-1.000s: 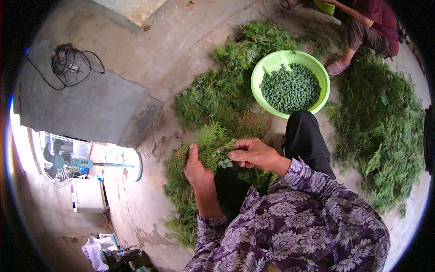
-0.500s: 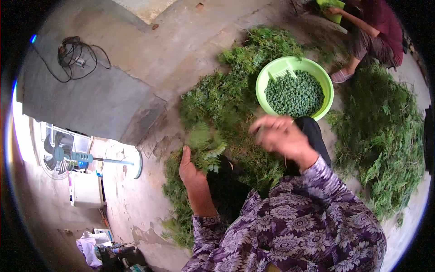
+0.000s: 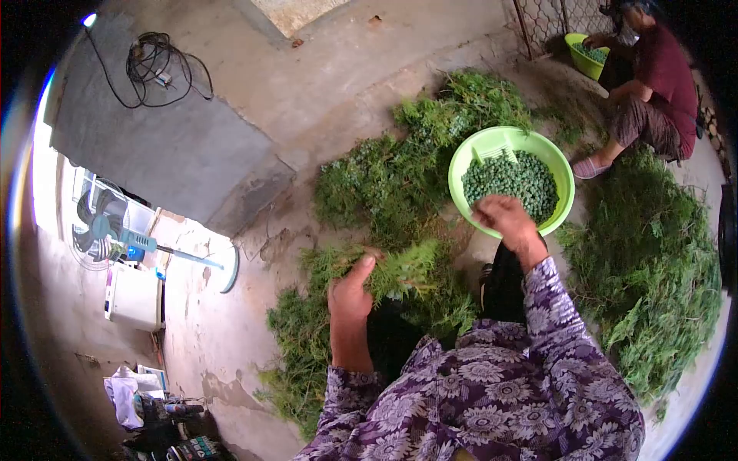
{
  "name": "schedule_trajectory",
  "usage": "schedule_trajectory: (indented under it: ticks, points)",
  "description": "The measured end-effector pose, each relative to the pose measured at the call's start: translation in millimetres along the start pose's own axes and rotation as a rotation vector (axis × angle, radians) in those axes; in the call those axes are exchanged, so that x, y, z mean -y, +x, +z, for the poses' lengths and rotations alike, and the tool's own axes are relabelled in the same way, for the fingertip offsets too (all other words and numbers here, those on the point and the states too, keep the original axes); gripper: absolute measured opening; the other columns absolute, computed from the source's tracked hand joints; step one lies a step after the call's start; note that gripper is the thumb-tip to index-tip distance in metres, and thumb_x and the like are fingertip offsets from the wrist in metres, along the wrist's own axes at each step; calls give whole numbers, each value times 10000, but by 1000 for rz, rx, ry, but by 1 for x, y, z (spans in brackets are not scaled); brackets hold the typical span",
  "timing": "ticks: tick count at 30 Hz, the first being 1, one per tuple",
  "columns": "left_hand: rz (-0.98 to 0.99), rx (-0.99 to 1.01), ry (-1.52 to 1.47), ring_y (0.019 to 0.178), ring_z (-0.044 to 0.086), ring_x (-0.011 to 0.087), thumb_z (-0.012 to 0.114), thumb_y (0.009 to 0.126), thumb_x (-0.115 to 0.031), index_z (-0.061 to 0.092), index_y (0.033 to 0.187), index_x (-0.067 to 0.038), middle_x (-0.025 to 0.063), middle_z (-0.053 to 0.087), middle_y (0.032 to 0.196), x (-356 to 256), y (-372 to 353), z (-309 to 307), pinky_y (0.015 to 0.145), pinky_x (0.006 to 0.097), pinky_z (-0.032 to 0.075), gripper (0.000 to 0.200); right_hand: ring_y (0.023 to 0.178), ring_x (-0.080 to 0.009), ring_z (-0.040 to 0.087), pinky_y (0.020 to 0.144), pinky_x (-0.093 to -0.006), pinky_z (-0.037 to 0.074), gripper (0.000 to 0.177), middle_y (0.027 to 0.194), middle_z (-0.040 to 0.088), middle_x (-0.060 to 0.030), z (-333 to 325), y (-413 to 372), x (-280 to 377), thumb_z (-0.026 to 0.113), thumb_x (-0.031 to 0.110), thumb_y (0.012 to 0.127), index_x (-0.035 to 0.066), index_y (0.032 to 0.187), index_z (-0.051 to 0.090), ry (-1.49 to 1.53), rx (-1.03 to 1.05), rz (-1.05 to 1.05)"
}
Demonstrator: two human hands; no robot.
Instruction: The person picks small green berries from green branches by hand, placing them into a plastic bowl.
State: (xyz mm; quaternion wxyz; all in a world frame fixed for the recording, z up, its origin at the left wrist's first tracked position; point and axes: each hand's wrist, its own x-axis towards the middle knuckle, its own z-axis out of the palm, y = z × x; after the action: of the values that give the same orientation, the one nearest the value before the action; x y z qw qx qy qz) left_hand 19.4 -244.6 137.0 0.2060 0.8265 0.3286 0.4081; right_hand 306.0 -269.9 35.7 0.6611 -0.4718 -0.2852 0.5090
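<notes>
A feathery evergreen sprig (image 3: 407,266) is gripped in my left hand (image 3: 351,292), thumb on top, above the cut branches by my knees. My right hand (image 3: 507,220) is over the near rim of a light green plastic basin (image 3: 566,201), its fingers curled together. What those fingers hold, if anything, is hidden. Small round bluish-green seed cones (image 3: 516,178) fill much of the basin's bottom. Beyond and left of it lies a heap of cut evergreen branches (image 3: 361,184).
Another heap of evergreen branches (image 3: 653,261) lies to the right. A co-worker (image 3: 653,84) sits at the upper right beside a second green basin (image 3: 586,67). At the left are a standing fan (image 3: 154,243), a grey slab (image 3: 169,154) and a coiled cable (image 3: 157,69).
My right hand has moved up and right to the basin's rim. The left hand with its sprig has shifted right. The view has tilted, showing more of the co-worker.
</notes>
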Motion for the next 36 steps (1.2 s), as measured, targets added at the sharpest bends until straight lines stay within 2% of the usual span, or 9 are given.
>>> schedule_trajectory:
  ticks: [1,3,6,15,20,26,28,31,36]
  points:
    - [1,0,0,812,542,209,641,705,-97,574,958,2,108,583,874,-1,3,1,705,343,442,280,741,-181,596,665,-273,495,288,849,610,-112,19,-14,8,561,233,817,-9,972,548,92,109,116]
    - [-272,88,-960,742,535,209,637,674,-80,593,825,-10,110,579,793,-1,12,6,657,337,428,172,833,-190,580,723,-305,481,414,980,572,-141,45,-30,-2,529,321,832,-17,1068,494,162,364,247]
    - [-136,262,-979,706,522,203,645,672,-95,583,765,-14,103,572,776,6,10,10,633,317,418,137,1050,-187,444,846,-367,390,654,1111,495,-97,74,-44,-22,550,553,736,30,1120,471,-102,724,299]
    - [-87,521,-1062,803,535,222,725,615,-289,608,847,-4,114,568,835,11,13,-2,676,316,417,386,834,-57,478,744,-211,380,368,876,558,11,114,-76,-1,655,218,745,35,1045,545,107,916,364]
    - [-297,299,-1081,1056,471,251,744,600,-303,496,1103,-4,140,498,1127,1,7,1,889,381,383,636,732,-56,486,651,-212,410,321,851,570,-23,117,-79,16,665,134,716,-10,981,555,-43,593,-73]
    - [-574,38,-937,994,493,159,677,695,-171,495,1099,-17,61,525,1077,-15,-9,24,862,327,385,469,712,-74,512,617,-231,431,384,815,580,-76,109,-73,14,710,114,645,-28,965,553,-488,276,-340]
    - [-623,-59,-833,891,517,130,623,752,-115,518,1059,-20,31,554,993,-19,-8,32,788,300,400,338,714,-270,577,638,-331,460,452,783,576,-153,109,-73,15,726,199,582,-5,951,563,-642,221,-472]
    - [-679,-221,-863,855,524,136,638,755,-142,528,1028,-16,33,560,974,-14,-4,39,769,290,404,320,724,-314,567,639,-360,458,457,775,572,-160,109,-71,8,728,206,578,-5,947,561,-652,208,-576]
    - [-779,-295,-900,830,523,121,656,750,-140,534,1011,-5,35,570,958,-13,-3,37,748,264,409,319,754,-291,578,651,-349,470,427,828,584,-172,95,-69,18,714,253,634,-4,947,578,-603,202,-584]
